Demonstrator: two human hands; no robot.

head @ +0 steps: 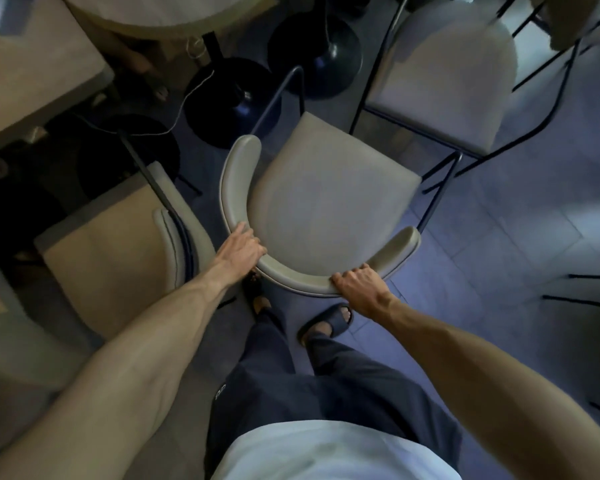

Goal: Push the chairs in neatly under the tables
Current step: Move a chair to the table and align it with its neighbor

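Left hand: our left hand [243, 245] curls over the curved backrest [298, 280] of the grey padded, black-legged chair [326, 192] at frame centre.
Right hand: our right hand [359, 287] grips the same backrest.
Chairs: we count three, with a second grey chair [111, 258] at left and a third grey chair [444, 74] at upper right.
Tables: two, a round pale table [160, 12] at top and a rectangular pale table [32, 71] at upper left; the held chair is under neither.
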